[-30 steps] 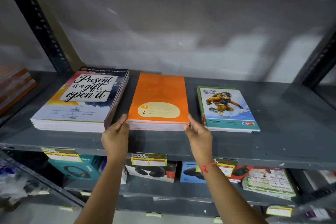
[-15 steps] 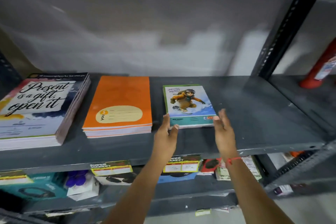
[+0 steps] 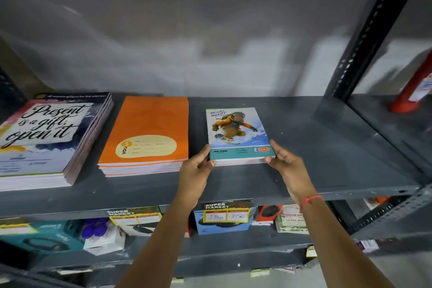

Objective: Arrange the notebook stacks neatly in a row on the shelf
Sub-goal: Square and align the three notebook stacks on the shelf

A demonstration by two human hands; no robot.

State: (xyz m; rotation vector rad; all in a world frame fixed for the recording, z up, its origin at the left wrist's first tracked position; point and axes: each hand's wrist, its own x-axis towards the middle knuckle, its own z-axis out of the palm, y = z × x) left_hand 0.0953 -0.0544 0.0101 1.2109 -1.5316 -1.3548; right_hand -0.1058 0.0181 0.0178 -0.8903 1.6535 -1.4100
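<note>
Three notebook stacks lie flat on the grey metal shelf (image 3: 315, 152). A tall stack with a "Present is a gift, open it" cover (image 3: 46, 138) is at the left. An orange stack (image 3: 149, 133) lies in the middle. A small stack with a snowboarder cover (image 3: 237, 131) is to its right. My left hand (image 3: 198, 168) grips the small stack's near left corner. My right hand (image 3: 285, 161) grips its near right corner. The small stack sits a little farther back than the orange stack's front edge.
A slotted upright post (image 3: 360, 47) bounds the shelf at the right, with a red cylinder (image 3: 413, 86) beyond it. Bare shelf lies right of the small stack. Price tags (image 3: 225, 214) hang on the shelf's front lip, above boxed goods (image 3: 219, 224) on the lower shelf.
My hands left the orange stack, moved right and closed on the snowboarder stack's near corners. The view has swung to the right.
</note>
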